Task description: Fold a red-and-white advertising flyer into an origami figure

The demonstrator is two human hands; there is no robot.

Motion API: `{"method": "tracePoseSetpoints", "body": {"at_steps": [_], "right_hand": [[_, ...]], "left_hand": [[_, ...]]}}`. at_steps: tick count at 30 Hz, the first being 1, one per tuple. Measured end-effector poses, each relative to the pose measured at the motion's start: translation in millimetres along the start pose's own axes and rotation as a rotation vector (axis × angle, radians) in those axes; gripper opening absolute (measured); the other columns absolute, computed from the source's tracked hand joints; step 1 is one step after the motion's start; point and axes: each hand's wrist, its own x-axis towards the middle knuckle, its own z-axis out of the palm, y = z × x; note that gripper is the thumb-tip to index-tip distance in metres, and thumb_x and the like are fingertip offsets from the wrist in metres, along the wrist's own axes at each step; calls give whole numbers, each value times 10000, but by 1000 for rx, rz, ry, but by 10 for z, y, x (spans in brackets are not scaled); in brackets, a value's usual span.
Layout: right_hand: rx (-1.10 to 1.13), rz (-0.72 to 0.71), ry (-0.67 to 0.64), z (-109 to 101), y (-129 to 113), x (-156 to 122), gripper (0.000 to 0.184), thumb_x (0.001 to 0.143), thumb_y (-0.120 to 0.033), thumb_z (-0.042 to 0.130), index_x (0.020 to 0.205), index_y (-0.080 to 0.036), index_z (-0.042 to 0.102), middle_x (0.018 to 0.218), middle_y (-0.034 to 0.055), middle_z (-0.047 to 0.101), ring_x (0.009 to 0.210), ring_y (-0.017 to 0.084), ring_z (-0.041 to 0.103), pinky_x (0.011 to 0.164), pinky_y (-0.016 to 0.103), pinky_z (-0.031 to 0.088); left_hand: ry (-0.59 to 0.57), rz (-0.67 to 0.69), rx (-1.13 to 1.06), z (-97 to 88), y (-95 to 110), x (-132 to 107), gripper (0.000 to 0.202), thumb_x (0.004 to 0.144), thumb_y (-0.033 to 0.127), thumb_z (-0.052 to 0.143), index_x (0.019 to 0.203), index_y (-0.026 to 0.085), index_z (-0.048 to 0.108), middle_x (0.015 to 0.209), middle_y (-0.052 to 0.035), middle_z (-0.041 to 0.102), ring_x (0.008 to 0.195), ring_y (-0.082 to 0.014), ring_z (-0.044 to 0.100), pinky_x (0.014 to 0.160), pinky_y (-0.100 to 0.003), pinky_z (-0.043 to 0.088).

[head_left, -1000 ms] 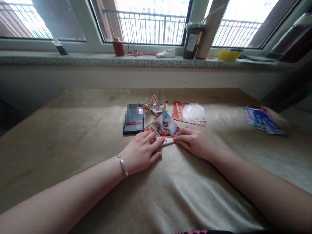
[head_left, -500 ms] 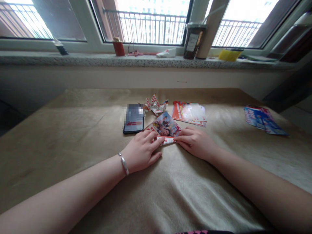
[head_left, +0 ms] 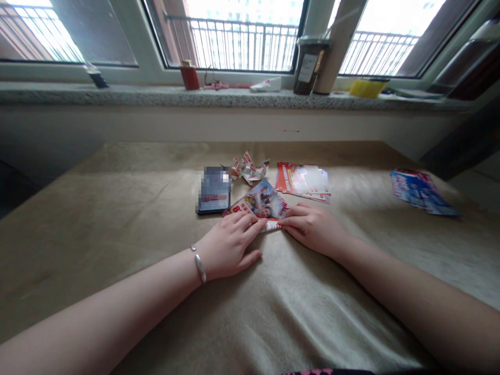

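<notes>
the left hand, loosely spread, presses the leaflet lying between both hands, seemingly to hold its near edge flat, while the right hand pinches its corner, likely steadying it, a phone just beyond the left.

The folded leaflet bears an 8.

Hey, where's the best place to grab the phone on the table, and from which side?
Probably across the phone's long edges, reaching in from its left: it lies flat, and the crumpled wrapper, printed sheet and left hand crowd its right side and near end.
</notes>
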Motion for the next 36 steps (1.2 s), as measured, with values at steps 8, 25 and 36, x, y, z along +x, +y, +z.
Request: {"method": "tracePoseSetpoints", "body": {"at_steps": [8, 25, 36], "right_hand": [[-109, -29, -35, -33, -25, 1, 189, 879, -247, 526, 905, -220, 711, 776, 41, 631, 751, 162, 557, 675, 275, 443], [-32, -147, -26, -40, -83, 29, 225, 887, -169, 476, 917, -197, 697, 831, 69, 654, 814, 170, 572, 712, 281, 482], [-40, -197, -38, -42, -51, 30, 261, 898, -181, 440, 985, -208, 685, 823, 55, 649, 776, 169, 542, 684, 283, 461]], "left_hand": [[4, 7, 31, -11, 19, -3, 512, 876, 449, 464, 1303, 166, 442, 1217, -120, 492, 1131, -265, 444, 984, -412, 384], [-3, 81, 108, -48, 23, 1, 538, 888, 459, 445, 1332, 156, 423, 1203, -143, 519, 1091, -280, 483, 909, -416, 433], [-40, 69, 100, -61, 24, 3, 529, 881, 450, 447, 1346, 200, 413, 1225, -131, 493, 1108, -281, 461, 931, -425, 429]]}}
